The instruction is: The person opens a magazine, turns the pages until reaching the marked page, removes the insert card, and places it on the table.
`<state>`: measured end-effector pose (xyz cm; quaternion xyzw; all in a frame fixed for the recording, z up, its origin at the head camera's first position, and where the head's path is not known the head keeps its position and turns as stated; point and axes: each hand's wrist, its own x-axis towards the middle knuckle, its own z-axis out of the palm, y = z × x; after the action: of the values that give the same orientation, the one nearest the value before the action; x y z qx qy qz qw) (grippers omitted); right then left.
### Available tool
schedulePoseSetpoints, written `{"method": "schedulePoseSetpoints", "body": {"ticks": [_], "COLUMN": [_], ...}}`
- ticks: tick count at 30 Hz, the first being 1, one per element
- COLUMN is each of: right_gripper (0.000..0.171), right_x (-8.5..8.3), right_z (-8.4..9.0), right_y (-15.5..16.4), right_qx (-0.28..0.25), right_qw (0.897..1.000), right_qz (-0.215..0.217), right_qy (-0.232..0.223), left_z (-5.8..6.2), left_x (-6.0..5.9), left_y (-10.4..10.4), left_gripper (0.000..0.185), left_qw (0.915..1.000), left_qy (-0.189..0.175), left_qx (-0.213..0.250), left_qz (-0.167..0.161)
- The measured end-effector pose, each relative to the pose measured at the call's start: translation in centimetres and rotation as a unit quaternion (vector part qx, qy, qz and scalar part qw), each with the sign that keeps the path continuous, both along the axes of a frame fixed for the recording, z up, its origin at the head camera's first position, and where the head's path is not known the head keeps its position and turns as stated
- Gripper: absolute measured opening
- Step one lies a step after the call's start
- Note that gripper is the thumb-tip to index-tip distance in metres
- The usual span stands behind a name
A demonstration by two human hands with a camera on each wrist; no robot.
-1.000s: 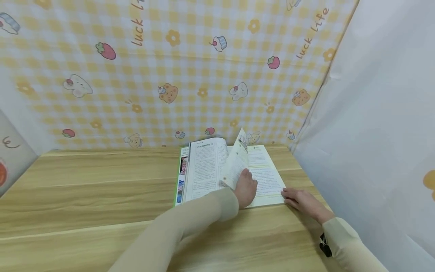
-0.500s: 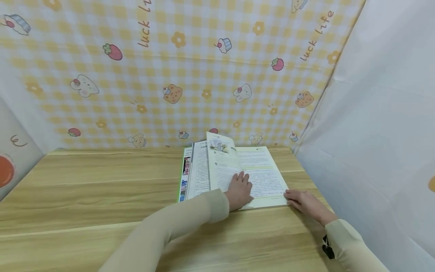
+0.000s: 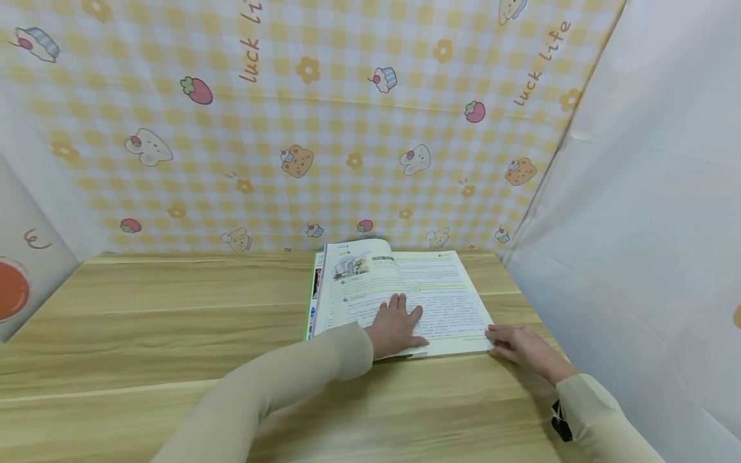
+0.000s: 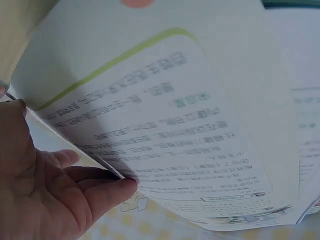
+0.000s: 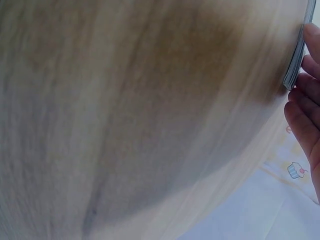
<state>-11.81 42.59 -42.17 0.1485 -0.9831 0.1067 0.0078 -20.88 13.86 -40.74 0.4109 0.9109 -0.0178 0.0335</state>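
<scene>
An open book [image 3: 446, 308] with printed text lies on the wooden table, against the patterned cloth. Its left page [image 3: 370, 283] carries a picture near the top and bulges up toward the fold. My left hand [image 3: 395, 326] rests spread on the lower part of that page, beside the fold. In the left wrist view, the left hand's fingers [image 4: 110, 195] lie along a page edge. The lower right corner of the book is pinched by my right hand [image 3: 523, 349]. The right wrist view shows the right fingers [image 5: 306, 107] right at the book's edge [image 5: 295, 62].
Under the book's left side, a colourful cover with a green edge [image 3: 310, 296] sticks out. A yellow checked cloth [image 3: 243, 116] hangs behind the table [image 3: 173, 321]. White sheeting [image 3: 648, 225] closes off the right side. A black item [image 3: 560, 423] sits at the right cuff.
The lifted page has swung left and come down on the left side. My left hand has opened out and slid left across it. The right hand stays at the corner.
</scene>
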Motion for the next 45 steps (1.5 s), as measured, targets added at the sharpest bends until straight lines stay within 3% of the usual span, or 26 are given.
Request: {"method": "schedulePoseSetpoints", "body": {"ticks": [5, 16, 23, 37, 41, 45], "right_gripper": [0.034, 0.033, 0.024, 0.018, 0.019, 0.017], "right_x": [0.0, -0.1, -0.4, -0.6, -0.6, -0.5], "right_z": [0.2, 0.4, 0.5, 0.3, 0.0, -0.3], "right_y": [0.0, 0.4, 0.5, 0.4, 0.6, 0.6], "right_qx": [0.005, 0.008, 0.022, 0.023, 0.021, 0.011], "right_qw": [1.0, 0.999, 0.999, 0.999, 0.999, 0.998], "right_qz": [-0.001, 0.022, 0.046, 0.028, 0.014, 0.007], "right_qy": [-0.014, -0.028, -0.01, 0.023, 0.042, 0.065], "left_z": [-0.2, -1.3, -1.8, -2.2, -2.1, -1.6], "left_x": [-0.3, -0.6, -0.4, -0.2, -0.3, -0.5], "left_y": [-0.9, -3.3, -3.9, -4.1, -4.0, -3.9], "left_gripper": [0.072, 0.076, 0.079, 0.08, 0.081, 0.08], "left_qw": [1.0, 0.9997, 0.9999, 0.9994, 0.9997, 0.9997], "left_qy": [-0.006, 0.025, -0.012, -0.026, -0.015, 0.022], "left_qx": [-0.001, 0.002, 0.007, 0.001, -0.006, -0.008], "left_qz": [0.0, 0.001, 0.01, 0.023, 0.019, 0.002]}}
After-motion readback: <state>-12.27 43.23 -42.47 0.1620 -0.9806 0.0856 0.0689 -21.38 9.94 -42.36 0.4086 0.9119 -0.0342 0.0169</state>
